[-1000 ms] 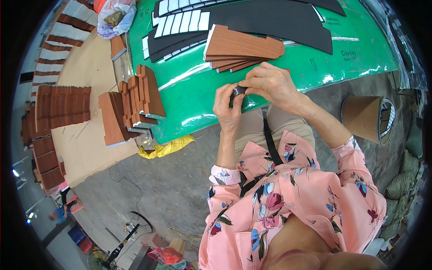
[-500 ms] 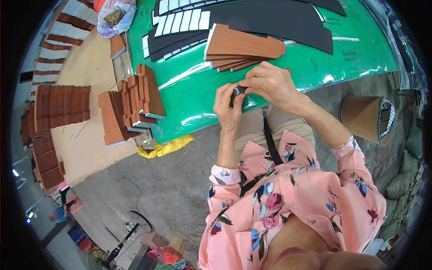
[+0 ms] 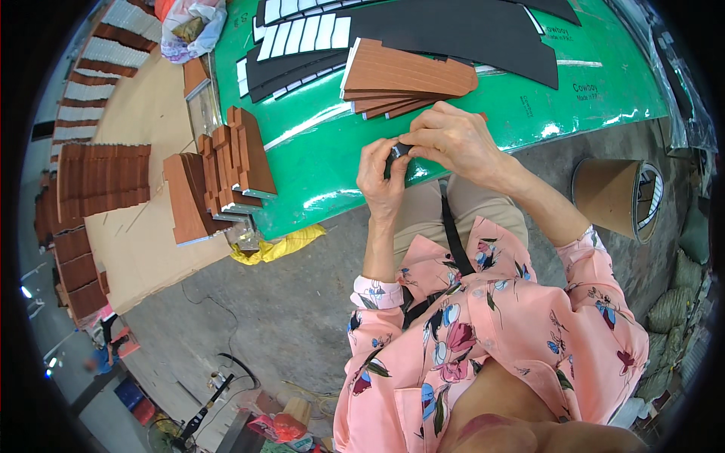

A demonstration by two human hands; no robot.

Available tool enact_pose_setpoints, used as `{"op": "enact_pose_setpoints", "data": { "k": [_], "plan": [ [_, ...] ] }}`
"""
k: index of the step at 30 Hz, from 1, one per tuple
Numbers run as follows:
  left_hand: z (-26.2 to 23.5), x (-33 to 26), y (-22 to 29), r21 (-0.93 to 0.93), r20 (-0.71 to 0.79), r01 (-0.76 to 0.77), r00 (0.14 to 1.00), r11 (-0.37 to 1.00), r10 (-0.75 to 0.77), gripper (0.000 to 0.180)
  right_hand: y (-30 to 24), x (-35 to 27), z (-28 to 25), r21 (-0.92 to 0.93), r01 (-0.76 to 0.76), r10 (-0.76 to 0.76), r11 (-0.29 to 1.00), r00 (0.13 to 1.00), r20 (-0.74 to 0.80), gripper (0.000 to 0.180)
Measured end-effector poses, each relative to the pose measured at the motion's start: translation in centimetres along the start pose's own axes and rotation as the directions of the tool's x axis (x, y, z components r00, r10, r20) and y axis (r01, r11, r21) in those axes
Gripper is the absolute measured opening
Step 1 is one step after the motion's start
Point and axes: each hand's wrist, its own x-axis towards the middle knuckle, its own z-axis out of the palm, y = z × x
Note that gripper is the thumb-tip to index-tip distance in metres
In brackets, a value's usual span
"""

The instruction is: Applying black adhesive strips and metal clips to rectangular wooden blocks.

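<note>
Over the near edge of the green table cover [image 3: 325, 170], my left hand [image 3: 380, 180] grips a small, dark, shiny object [image 3: 399, 150] between thumb and fingers. Its kind is too small to tell. Pinched fingers of my right hand [image 3: 453, 140] meet the upper end of this object. Whatever lies inside that pinch is hidden. Just beyond my hands rests a fanned stack of brown wood-grained pieces [image 3: 411, 69] with pale edges. Black flat sheets [image 3: 453, 34] lie farther back, and a white strip panel [image 3: 304, 38] sits on them at the left.
Left of the cover, more brown stepped pieces [image 3: 238, 162] stand upright beside a cardboard sheet [image 3: 143, 257]. Brown stacks [image 3: 104, 175] line that sheet's far side. A yellow plastic bag [image 3: 279, 245] hangs at the table corner. On the floor at right stands a brown drum-shaped container [image 3: 608, 196].
Almost nothing differs. Both hands keep the same grip on the small dark object, and the whole view has shifted very slightly.
</note>
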Motion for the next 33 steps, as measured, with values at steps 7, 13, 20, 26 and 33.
{"op": "enact_pose_setpoints", "data": {
  "k": [7, 13, 20, 26, 33],
  "plan": [
    [0.0, -0.1, 0.2, 0.024, 0.014, -0.017, 1.000, 1.000, 0.017, 0.025, -0.3, -0.2, 0.4, -0.029, 0.012, -0.013, 1.000, 0.999, -0.042, 0.020],
    [0.3, -0.5, 0.0, -0.031, -0.016, -0.114, 0.993, 0.993, 0.114, 0.024, -0.4, -1.1, 0.5, 0.001, -0.034, 0.034, 0.999, 0.999, -0.037, 0.022],
    [0.2, -0.1, 0.1, -0.013, -0.018, -0.147, 0.989, 0.989, 0.147, 0.025, 0.5, -2.3, -0.1, 0.159, -0.136, 0.157, 0.978, 0.980, -0.125, 0.018],
    [0.3, 0.2, 0.3, 0.018, 0.036, -0.141, 0.989, 0.990, 0.141, 0.025, 0.4, -2.4, 0.7, 0.146, -0.111, 0.132, 0.983, 0.981, -0.144, 0.012],
    [0.1, 0.0, 0.5, 0.190, 0.115, -0.184, 0.980, 0.964, 0.164, 0.027, 1.0, -2.7, -0.7, 0.176, -0.038, 0.057, 0.984, 0.993, -0.105, 0.011]
  ]
}}
